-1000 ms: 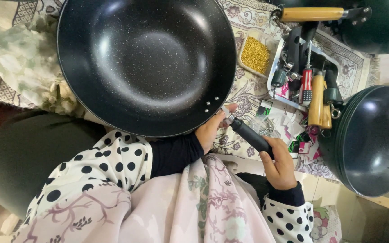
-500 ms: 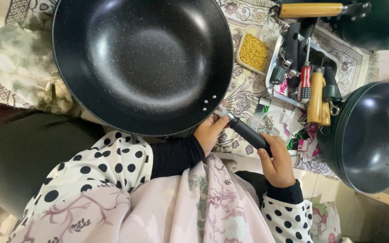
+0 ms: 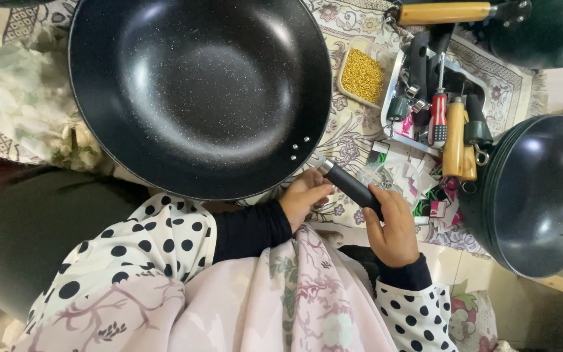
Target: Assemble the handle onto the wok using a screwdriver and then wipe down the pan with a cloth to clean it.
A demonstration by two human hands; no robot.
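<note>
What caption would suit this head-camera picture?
Both hands, left and right, hold a black handle at a large speckled wok.

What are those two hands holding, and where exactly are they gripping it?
The right hand grips a black handle at its lower end. The left hand touches its metal-tipped end, beside the rim of the big black wok. Whether handle and wok are joined cannot be told.
</note>
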